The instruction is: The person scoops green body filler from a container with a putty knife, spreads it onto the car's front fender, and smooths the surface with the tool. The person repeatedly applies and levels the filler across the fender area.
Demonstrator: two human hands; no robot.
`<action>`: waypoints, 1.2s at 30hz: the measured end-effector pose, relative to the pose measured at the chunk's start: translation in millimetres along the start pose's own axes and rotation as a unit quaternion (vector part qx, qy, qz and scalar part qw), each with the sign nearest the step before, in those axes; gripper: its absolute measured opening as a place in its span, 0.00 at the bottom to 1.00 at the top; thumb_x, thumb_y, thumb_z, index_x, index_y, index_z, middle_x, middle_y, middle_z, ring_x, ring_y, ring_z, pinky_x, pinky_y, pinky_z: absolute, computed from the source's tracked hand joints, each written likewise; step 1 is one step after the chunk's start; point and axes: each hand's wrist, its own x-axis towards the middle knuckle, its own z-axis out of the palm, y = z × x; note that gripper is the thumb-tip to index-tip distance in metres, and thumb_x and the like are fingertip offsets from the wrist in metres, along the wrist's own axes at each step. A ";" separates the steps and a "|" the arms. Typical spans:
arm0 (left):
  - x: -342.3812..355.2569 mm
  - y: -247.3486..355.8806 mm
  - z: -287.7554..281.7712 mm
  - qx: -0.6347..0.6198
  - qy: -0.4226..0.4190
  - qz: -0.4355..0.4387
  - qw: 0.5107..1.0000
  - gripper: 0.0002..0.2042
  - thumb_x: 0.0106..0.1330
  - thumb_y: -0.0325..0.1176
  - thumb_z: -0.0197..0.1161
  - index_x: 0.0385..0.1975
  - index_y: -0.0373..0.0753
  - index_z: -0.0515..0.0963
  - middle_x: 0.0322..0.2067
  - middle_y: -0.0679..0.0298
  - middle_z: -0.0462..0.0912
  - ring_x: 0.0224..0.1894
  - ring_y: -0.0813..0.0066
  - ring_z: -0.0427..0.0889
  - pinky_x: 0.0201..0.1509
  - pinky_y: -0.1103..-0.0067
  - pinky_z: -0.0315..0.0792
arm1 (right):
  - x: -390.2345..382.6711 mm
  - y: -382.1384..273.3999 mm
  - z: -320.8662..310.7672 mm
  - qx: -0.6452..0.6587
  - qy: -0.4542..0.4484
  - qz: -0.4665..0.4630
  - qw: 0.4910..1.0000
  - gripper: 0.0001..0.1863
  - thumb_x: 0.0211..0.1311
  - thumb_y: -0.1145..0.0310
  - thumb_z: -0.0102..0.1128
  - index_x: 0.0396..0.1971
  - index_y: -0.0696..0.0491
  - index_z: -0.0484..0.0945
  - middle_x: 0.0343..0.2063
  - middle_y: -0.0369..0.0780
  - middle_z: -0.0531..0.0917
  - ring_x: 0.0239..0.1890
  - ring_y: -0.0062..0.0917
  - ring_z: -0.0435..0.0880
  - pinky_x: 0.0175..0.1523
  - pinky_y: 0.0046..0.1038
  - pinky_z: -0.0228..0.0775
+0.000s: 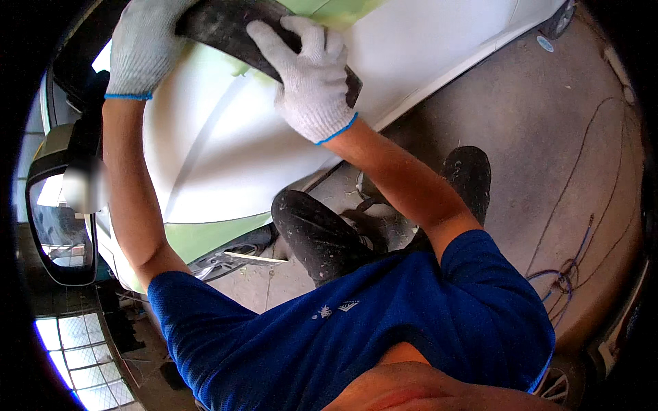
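Both my hands wear white knit gloves with blue cuffs. A long, dark, flat sanding block lies against a white car body panel. My right hand is closed on the block's right part, its thumb and fingers spread over the top face. At the block's left end is my left hand, wrapped round it, with its fingertips partly hidden at the upper edge. Pale green patches show on the panel beyond the block, and a green strip runs along its near edge.
The car's side mirror stands out left of my left forearm. My bent knees are close to the panel. Thin hoses lie coiled on the concrete floor at right. A wheel shows at the far right.
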 end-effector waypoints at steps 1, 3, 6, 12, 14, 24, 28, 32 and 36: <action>-8.7 1.6 -1.8 0.000 -0.006 -0.007 1.000 0.25 0.58 0.32 0.65 0.58 0.54 0.76 0.54 0.63 0.78 0.57 0.60 0.76 0.61 0.67 0.71 | -3.5 -6.8 1.4 0.003 -0.006 -0.004 1.000 0.35 0.43 0.74 0.63 0.57 0.35 0.76 0.52 0.41 0.71 0.47 0.44 0.68 0.48 0.49 0.61; -27.2 2.7 -7.6 -0.006 -0.025 -0.021 0.999 0.25 0.58 0.32 0.65 0.58 0.54 0.76 0.54 0.63 0.78 0.57 0.60 0.76 0.61 0.67 0.71 | -12.8 -24.5 2.7 0.024 -0.019 0.002 1.000 0.34 0.44 0.74 0.61 0.56 0.37 0.76 0.52 0.41 0.70 0.48 0.44 0.68 0.49 0.48 0.60; -46.6 9.6 7.4 -0.007 -0.002 -0.058 0.998 0.25 0.56 0.34 0.68 0.57 0.60 0.77 0.53 0.66 0.78 0.55 0.62 0.76 0.59 0.66 0.73 | -23.7 -29.3 10.4 0.000 -0.019 -0.005 1.000 0.32 0.47 0.73 0.60 0.57 0.36 0.75 0.52 0.41 0.69 0.48 0.41 0.67 0.50 0.48 0.59; -95.8 17.1 -18.0 -0.014 -0.063 -0.136 0.989 0.24 0.56 0.35 0.68 0.55 0.63 0.79 0.53 0.67 0.79 0.55 0.62 0.77 0.59 0.68 0.74 | -43.4 -65.7 7.8 0.062 -0.103 0.003 0.993 0.34 0.46 0.74 0.60 0.58 0.37 0.74 0.53 0.43 0.69 0.50 0.44 0.67 0.52 0.48 0.60; -108.4 22.5 -29.6 0.006 -0.066 -0.134 0.989 0.22 0.57 0.33 0.64 0.54 0.56 0.79 0.53 0.63 0.79 0.52 0.59 0.78 0.57 0.68 0.73 | -46.5 -72.5 3.8 0.118 -0.120 0.000 0.986 0.34 0.45 0.76 0.61 0.58 0.39 0.75 0.54 0.44 0.70 0.52 0.46 0.68 0.52 0.49 0.61; -120.2 103.5 -82.4 -0.117 -0.059 -0.149 0.980 0.18 0.49 0.21 0.58 0.41 0.43 0.82 0.46 0.63 0.81 0.49 0.59 0.77 0.57 0.64 0.68 | -61.5 -41.2 -100.2 0.090 -0.252 -0.045 0.963 0.30 0.51 0.75 0.60 0.59 0.46 0.74 0.48 0.42 0.75 0.49 0.41 0.74 0.53 0.41 0.69; -125.9 132.6 -70.3 -0.180 -0.071 -0.164 0.967 0.18 0.48 0.21 0.59 0.40 0.43 0.82 0.44 0.63 0.81 0.48 0.60 0.77 0.55 0.64 0.69 | -73.9 -30.2 -129.6 0.046 -0.305 -0.020 0.951 0.31 0.47 0.78 0.63 0.57 0.48 0.75 0.47 0.42 0.77 0.48 0.41 0.75 0.54 0.41 0.71; -147.3 158.9 -57.9 -0.228 -0.096 -0.192 0.950 0.18 0.47 0.20 0.58 0.39 0.43 0.82 0.42 0.62 0.82 0.46 0.60 0.78 0.54 0.64 0.69 | -80.3 -18.6 -146.5 0.022 -0.382 0.005 0.924 0.29 0.47 0.74 0.66 0.54 0.49 0.76 0.46 0.41 0.77 0.47 0.41 0.76 0.54 0.40 0.71; -162.7 177.8 -51.3 -0.261 -0.100 -0.207 0.938 0.16 0.47 0.20 0.58 0.37 0.42 0.82 0.40 0.62 0.82 0.45 0.60 0.78 0.51 0.65 0.69 | -95.0 -8.5 -152.5 0.034 -0.418 0.007 0.908 0.27 0.47 0.72 0.68 0.52 0.49 0.77 0.45 0.42 0.77 0.47 0.40 0.77 0.53 0.40 0.72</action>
